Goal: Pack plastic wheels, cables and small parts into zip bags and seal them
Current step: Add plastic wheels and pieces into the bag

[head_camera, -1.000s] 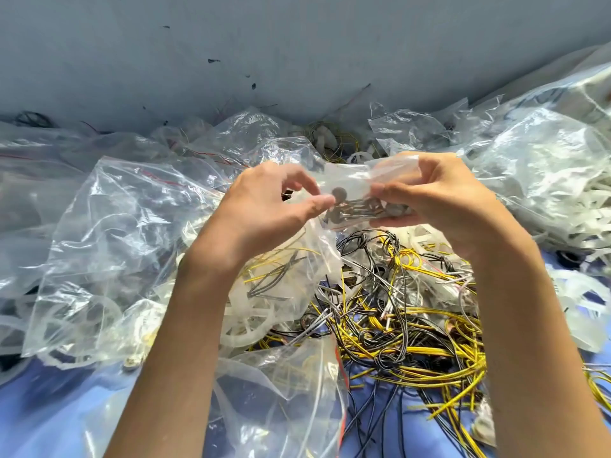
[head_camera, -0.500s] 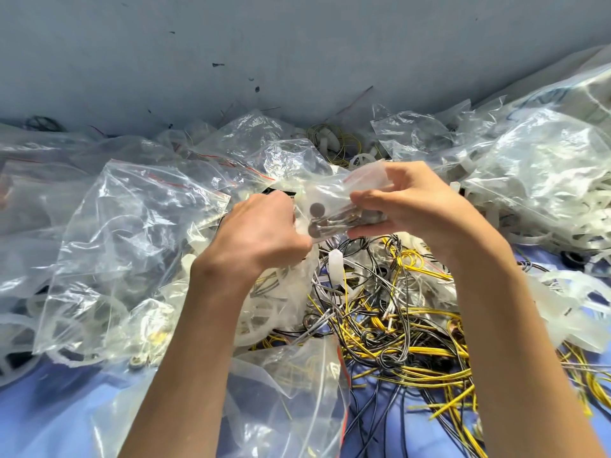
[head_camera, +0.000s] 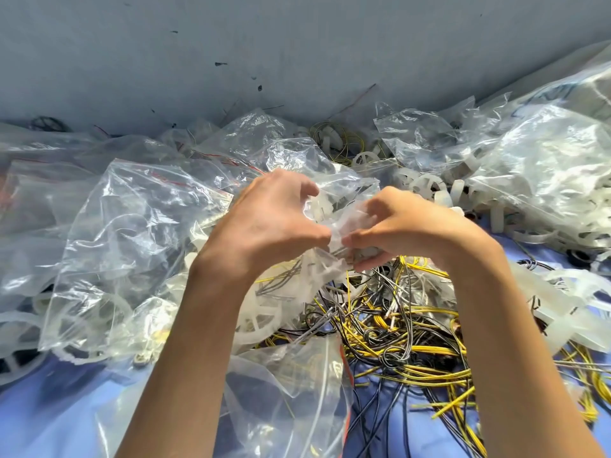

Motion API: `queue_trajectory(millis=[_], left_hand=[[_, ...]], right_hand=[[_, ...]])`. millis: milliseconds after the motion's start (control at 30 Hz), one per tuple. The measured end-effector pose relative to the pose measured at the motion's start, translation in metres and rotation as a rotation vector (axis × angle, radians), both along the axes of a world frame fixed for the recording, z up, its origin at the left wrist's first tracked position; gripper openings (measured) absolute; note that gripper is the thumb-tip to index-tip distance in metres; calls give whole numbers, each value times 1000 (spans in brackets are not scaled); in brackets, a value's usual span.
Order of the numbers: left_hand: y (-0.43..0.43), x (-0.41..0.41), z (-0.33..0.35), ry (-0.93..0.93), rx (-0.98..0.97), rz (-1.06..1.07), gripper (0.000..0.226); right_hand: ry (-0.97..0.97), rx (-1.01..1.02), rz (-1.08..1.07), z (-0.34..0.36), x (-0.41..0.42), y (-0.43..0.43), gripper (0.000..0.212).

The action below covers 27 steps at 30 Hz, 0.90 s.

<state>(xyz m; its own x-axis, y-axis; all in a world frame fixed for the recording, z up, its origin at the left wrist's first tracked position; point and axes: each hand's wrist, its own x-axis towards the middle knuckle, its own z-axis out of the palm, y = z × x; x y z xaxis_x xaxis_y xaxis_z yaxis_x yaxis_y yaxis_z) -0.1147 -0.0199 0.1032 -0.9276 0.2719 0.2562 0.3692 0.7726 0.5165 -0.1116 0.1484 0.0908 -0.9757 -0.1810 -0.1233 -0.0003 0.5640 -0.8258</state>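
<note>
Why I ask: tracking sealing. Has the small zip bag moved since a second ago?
Yes. The small zip bag has dropped lower, closer to the yellow cable tangle.

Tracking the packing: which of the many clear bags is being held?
The small bag, pinched between the left hand and right hand above the cables; all others lie loose on the pile.

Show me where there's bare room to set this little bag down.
Best is the bare blue surface at bottom left, below the big clear bag and beside the left forearm. A smaller strip lies between the right wrist and the white wheels. The cable tangle is crowded.
</note>
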Motion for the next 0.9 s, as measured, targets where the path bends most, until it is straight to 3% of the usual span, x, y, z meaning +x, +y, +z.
queue_trajectory(millis=[133,233,300,400,500,600,667,833,900], left_hand=[[4,4,4,-3,47,-22,57],[4,10,10,-51,195,-66,59],[4,14,12,-78,194,-107,59],[4,14,14,-78,113,-120,51],[2,14,18,-110,143,-116,50],[2,15,19,-135,153,-135,45],[4,17,19,-146,148,-148,50],[4,19,20,-114,140,-147,60],[2,18,20,-109,158,-130,58]], right_hand=[[40,-95,70,3,1,-9,7],[27,216,165,1,2,-16,42],[38,356,189,0,2,-18,46],[89,189,189,-1,2,-15,25],[48,34,267,-3,3,-11,26],[14,312,415,-7,2,-15,4],[28,477,425,-8,0,-18,24],[99,152,336,-1,7,-19,27],[124,153,352,-2,6,-21,22]])
